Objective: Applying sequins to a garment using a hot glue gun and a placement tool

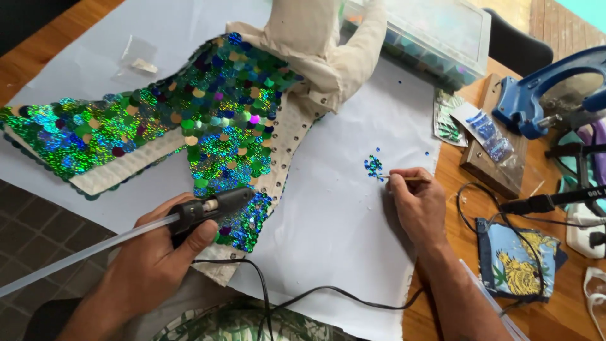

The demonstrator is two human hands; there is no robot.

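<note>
A wooden table (543,316) carries a large pale sheet (341,215) that covers most of the near and middle ground. On the sheet lies a beige fabric form (315,44), its far end rising out of view, its left and middle covered in green and blue holographic sequin scales (214,113) that spread out to the far left like a fin. A bare beige strip with small holes runs along the right edge of the sequinned part.

At the far right stands a clear plastic compartment box (442,31), and to the right of it a blue hand press (543,95) on a wooden block. Near the right edge lies a blue printed pouch (517,259) with a yellow pattern, with black cables around it. A small clear bag of blue pieces (489,136) sits between the press and the sheet.

The left hand (158,259) is closed around a black glue gun (211,208), a clear glue stick sticking out of its back toward the near left; the nozzle points right, just above the near edge of the sequins. Its black cord (303,297) trails across the sheet toward the near right.

The right hand (420,205) pinches a thin wooden stick (404,179), the tip touching a little cluster of loose blue sequins (374,167) on the sheet, well to the right of the fabric form.
</note>
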